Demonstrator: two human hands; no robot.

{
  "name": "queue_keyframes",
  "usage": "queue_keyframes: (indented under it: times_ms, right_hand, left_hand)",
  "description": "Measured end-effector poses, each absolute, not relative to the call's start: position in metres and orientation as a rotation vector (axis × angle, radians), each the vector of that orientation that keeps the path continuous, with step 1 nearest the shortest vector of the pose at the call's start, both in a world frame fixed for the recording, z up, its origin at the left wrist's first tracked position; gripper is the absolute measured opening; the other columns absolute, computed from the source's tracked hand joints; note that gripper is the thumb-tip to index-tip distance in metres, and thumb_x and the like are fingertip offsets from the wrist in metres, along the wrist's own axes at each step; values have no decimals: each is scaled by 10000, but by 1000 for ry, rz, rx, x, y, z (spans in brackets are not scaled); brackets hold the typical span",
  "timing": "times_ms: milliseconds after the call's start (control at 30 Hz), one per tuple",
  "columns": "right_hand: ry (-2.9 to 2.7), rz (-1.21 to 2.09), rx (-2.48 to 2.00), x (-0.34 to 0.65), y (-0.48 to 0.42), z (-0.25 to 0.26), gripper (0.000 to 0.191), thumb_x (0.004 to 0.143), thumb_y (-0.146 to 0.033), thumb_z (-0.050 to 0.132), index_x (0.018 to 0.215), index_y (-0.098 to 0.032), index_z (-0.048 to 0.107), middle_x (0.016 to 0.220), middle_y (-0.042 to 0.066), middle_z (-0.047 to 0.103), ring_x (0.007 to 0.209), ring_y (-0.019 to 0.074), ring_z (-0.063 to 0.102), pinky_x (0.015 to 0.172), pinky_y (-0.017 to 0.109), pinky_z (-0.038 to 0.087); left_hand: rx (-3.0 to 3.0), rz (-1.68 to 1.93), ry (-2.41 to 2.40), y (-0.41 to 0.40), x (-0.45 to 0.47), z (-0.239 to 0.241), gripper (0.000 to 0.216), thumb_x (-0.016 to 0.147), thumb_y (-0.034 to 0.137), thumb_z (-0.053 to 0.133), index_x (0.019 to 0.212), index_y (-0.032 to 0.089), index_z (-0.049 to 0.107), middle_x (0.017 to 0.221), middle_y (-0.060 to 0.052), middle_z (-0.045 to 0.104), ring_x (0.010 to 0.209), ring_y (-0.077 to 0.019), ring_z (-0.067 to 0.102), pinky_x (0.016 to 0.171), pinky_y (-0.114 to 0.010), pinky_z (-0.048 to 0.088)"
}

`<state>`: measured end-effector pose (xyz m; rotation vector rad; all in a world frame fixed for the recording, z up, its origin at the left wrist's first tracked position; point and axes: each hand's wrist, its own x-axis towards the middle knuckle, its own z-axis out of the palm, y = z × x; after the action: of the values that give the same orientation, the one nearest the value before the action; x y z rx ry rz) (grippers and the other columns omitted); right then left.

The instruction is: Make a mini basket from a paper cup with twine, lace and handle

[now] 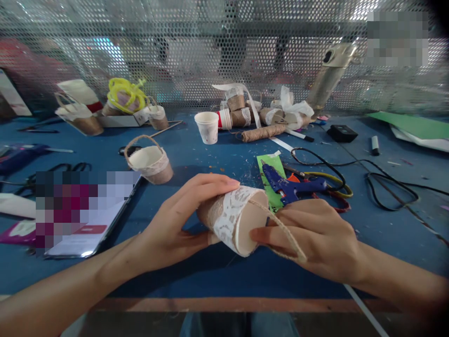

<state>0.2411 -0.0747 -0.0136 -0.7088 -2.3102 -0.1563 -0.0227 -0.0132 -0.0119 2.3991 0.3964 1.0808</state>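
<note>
A paper cup wrapped in burlap with a white lace band (229,217) lies sideways between my hands, its mouth turned toward me. My left hand (177,220) is closed around the cup's body, fingers over the top and thumb beneath. A twine handle (280,229) loops from the rim across my right hand (312,238). That hand's fingers press together against the rim and the twine. A blue glue gun (291,185) lies just behind my right hand on a green sheet (270,180).
A finished burlap basket cup (150,161) stands behind my left hand, a phone (101,220) to its left. Plain cup (207,126), twine spool (261,133), ribbon and more cups lie further back. Black cables (379,187) trail at right. A perforated metal screen (224,56) closes the back.
</note>
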Motion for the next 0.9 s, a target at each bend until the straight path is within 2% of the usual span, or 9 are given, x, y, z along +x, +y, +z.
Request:
queue_keyframes:
  times_ms: [267, 500, 567, 667, 733, 800, 900]
  right_hand:
    - [-2284, -90, -620, 239, -74, -10, 169, 987, -138, 559, 1121, -194, 647, 665, -36, 658, 546, 107, 555, 532, 270, 371]
    - [-2178, 506, -780, 234, -77, -7, 85, 940, -205, 663, 1021, -226, 664, 765, -45, 728, 598, 76, 633, 594, 187, 455]
    - [-2175, 566, -820, 235, -77, -6, 68, 945, -210, 658, 1010, -229, 667, 778, -41, 732, 629, 82, 652, 621, 185, 467]
    - [-2209, 331, -767, 238, -76, -8, 78, 962, -195, 633, 1025, -224, 669, 716, -42, 707, 571, 89, 610, 561, 217, 422]
    - [-2263, 32, -664, 240, -74, -9, 165, 971, -168, 609, 1124, -212, 655, 641, -57, 656, 510, 99, 541, 513, 263, 354]
    - [-2329, -91, -575, 242, -73, -7, 197, 1001, -157, 540, 1171, -188, 633, 626, -56, 629, 514, 112, 517, 514, 295, 318]
    - [-2389, -81, -523, 241, -74, -3, 211, 1031, -152, 456, 959, -184, 652, 601, -43, 593, 517, 113, 504, 526, 316, 295]
  left_hand:
    - [2335, 1087, 405, -17, -22, -8, 673, 820, 324, 800, 1425, 266, 511, 1352, -78, 621, 1213, -294, 583, 1080, -450, 496]
    - [2315, 1076, 489, -22, -20, -5, 626, 843, 429, 760, 1412, 323, 520, 1335, -79, 632, 1208, -323, 590, 1038, -501, 524]
    - [2302, 1093, 482, -21, -20, -5, 639, 831, 436, 770, 1412, 329, 524, 1331, -82, 634, 1194, -332, 597, 1023, -514, 533]
    - [2283, 1123, 462, -19, -19, -6, 671, 797, 425, 804, 1405, 320, 540, 1321, -87, 635, 1183, -340, 603, 1014, -511, 542]
    - [2293, 1114, 460, -19, -20, -6, 682, 792, 411, 811, 1409, 319, 536, 1322, -87, 637, 1188, -343, 604, 1016, -514, 543]
    - [2321, 1096, 440, -19, -20, -7, 685, 798, 399, 808, 1417, 325, 525, 1325, -87, 642, 1186, -343, 608, 1010, -519, 548]
    - [2362, 1068, 395, -20, -21, -7, 684, 817, 370, 796, 1435, 321, 507, 1333, -89, 642, 1190, -332, 610, 1015, -505, 550]
